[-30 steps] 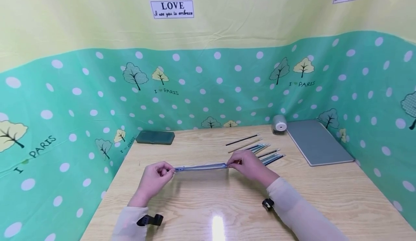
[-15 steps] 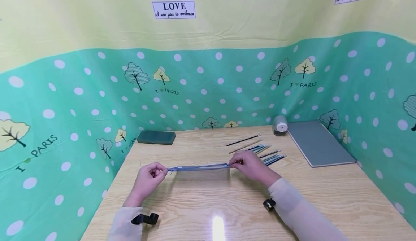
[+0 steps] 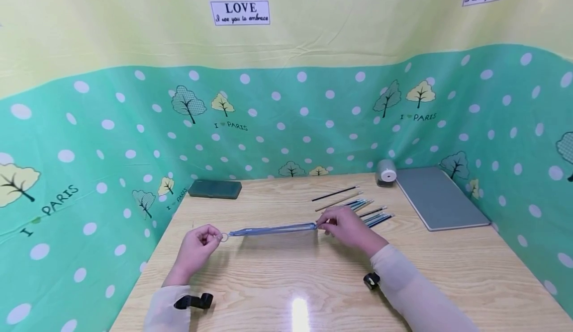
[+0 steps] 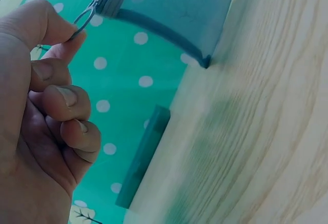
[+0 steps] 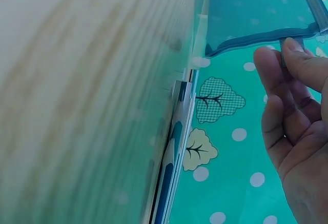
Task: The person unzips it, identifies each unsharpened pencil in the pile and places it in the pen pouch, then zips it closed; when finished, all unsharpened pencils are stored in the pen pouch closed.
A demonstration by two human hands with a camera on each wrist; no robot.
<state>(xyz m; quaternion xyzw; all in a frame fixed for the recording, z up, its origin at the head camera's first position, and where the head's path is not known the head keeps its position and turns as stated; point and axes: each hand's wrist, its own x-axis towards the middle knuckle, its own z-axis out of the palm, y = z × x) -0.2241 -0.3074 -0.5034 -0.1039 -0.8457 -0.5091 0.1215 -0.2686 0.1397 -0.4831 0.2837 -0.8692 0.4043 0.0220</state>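
A see-through zip pouch point(image 3: 274, 230) with blue trim hangs between both hands, just over the table, its zipper edge up. My left hand point(image 3: 194, 252) pinches the metal ring point(image 4: 85, 23) of the zipper pull between thumb and index finger. In the left wrist view the slider sits at the pouch's corner, and the other fingers curl inward. At the pouch's right end, my right hand point(image 3: 346, 226) pinches a small fabric tab point(image 5: 299, 43) between thumb and fingertip. The pouch body point(image 5: 251, 11) looks flat, and the right wrist view shows nothing inside it.
Several pencils point(image 3: 376, 218) lie beyond the right hand, with a black pencil point(image 3: 334, 193) farther back. A dark green case point(image 3: 215, 189) stands at the back left. A pencil sharpener point(image 3: 386, 173) and a grey board point(image 3: 440, 198) are at the back right.
My left hand has moved left, drawing the zipper pull out past the pouch's left end; the ring now shows in the head view. The right hand stays nearly in place.
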